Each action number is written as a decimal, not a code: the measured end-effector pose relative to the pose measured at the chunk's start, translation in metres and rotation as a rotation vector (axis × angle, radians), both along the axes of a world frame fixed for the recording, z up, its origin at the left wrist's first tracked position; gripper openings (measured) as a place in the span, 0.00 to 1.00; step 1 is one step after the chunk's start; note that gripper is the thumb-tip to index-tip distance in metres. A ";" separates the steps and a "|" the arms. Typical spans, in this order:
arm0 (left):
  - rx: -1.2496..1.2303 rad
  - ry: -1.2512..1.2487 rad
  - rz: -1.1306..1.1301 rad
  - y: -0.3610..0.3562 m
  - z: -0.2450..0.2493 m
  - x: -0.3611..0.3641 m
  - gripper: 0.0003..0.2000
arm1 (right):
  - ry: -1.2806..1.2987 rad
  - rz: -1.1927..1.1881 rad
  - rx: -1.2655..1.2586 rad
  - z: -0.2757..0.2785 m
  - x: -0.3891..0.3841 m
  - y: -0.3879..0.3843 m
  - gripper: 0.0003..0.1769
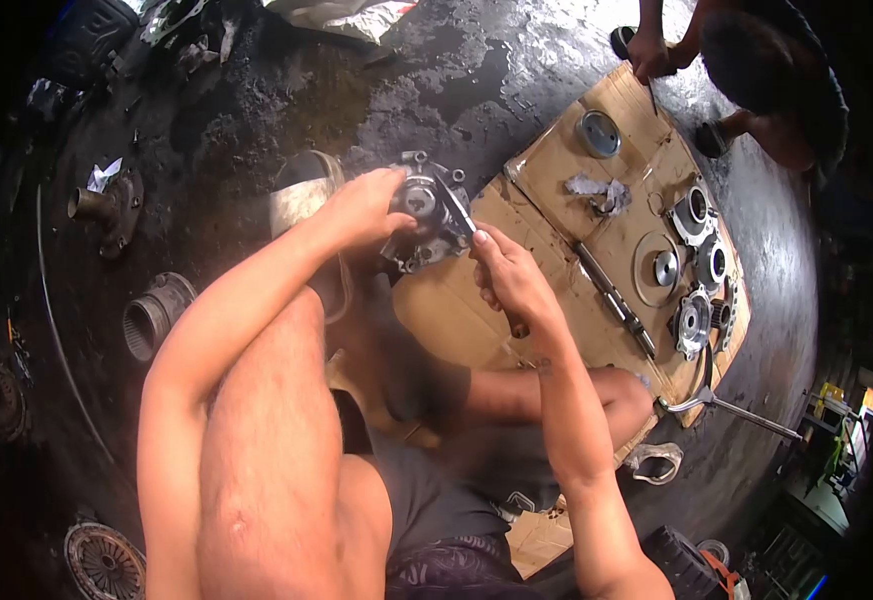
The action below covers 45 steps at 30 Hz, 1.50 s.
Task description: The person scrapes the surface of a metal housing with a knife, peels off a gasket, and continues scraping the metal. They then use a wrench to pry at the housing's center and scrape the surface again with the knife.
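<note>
Gripping a slim tool (465,220) in my right fingers (489,242), I angle it over the metal housing (420,204), which sits between both hands. My left fingers (389,185) hold the housing's edge, a little apart from the thumb, probably to stop it turning. Right of my right fingers, a dark rod (614,300) and round parts (694,320) lie on cardboard (547,200), likely for cleanliness.
</note>
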<state>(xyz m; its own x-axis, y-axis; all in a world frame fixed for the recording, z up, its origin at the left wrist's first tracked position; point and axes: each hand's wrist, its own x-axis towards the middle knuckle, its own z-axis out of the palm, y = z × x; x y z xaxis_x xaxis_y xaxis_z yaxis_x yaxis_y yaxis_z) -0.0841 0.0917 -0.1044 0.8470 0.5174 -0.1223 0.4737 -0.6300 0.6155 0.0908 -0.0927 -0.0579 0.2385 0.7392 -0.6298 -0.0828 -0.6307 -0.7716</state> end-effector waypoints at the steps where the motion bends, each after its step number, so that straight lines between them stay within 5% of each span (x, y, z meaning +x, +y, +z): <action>1: 0.012 0.001 -0.006 0.001 -0.001 0.000 0.33 | -0.005 0.001 0.005 -0.001 0.003 0.004 0.25; 3: 0.023 -0.001 -0.006 0.001 -0.005 -0.001 0.33 | -0.335 -0.006 -0.090 -0.004 0.006 0.010 0.24; 7: -0.032 0.056 -0.023 0.004 0.000 0.000 0.40 | 0.030 -0.074 0.003 0.003 -0.003 0.004 0.24; 11: 0.027 -0.002 -0.004 0.001 -0.005 -0.002 0.34 | -0.203 -0.016 -0.093 -0.007 0.007 0.008 0.22; 18: 0.016 0.011 -0.007 0.001 -0.003 -0.002 0.34 | 0.095 -0.162 0.143 -0.005 0.009 0.007 0.19; 20: 0.024 0.007 -0.005 0.002 -0.004 -0.001 0.33 | -0.043 0.052 0.064 -0.005 0.015 0.011 0.20; 26: -0.008 0.061 0.003 0.002 0.001 0.000 0.38 | -0.138 0.135 -0.032 -0.019 0.025 0.023 0.23; 45: 0.038 0.159 0.071 0.000 0.007 -0.001 0.45 | -0.393 0.206 -0.087 -0.007 0.024 0.029 0.22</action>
